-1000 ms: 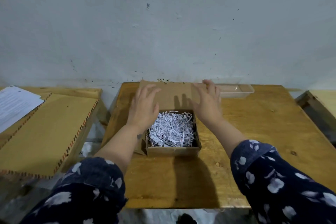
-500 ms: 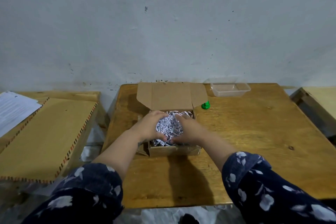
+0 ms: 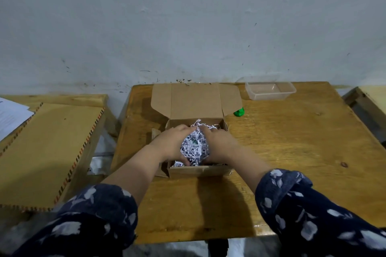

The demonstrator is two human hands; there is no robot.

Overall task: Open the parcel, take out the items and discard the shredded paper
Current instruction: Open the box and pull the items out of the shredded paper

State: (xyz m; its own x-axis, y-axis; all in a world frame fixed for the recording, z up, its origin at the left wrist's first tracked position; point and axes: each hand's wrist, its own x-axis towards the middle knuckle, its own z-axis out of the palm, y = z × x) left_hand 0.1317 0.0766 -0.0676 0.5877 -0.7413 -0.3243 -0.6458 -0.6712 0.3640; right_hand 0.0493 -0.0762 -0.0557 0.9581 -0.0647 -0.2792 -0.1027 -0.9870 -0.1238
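I have the open brown cardboard parcel box (image 3: 198, 170) sitting on the wooden worktop (image 3: 292, 142), its lid flap (image 3: 195, 101) folded back toward the wall. Inside it is a mound of white shredded paper (image 3: 194, 146), and that mound lies directly between my two hands. My left hand (image 3: 172, 144) cups it from the left side of the box, my right hand (image 3: 219, 145) from the right, so neither is nearer than the other; both are already on it. The clump looks roughly round, with no clear long axis, and it appears bunched slightly above the box rim. A small dark green speck shows within the shreds, but I cannot tell what it is.

Both sets of fingers are curled inward around the paper, pressing it from either side. The fingertips are buried in the shreds, so I cannot see how far they reach underneath.

I judge this as the gathering step: the parcel is open, and nothing I can identify as an item has come out yet. Lifting calls for even pressure, since loose strips may spill back or over the box wall.

Beyond the box, just past its right rear corner, sits a small green object (image 3: 239, 112). Further back to the right is a clear plastic tray (image 3: 270, 89).
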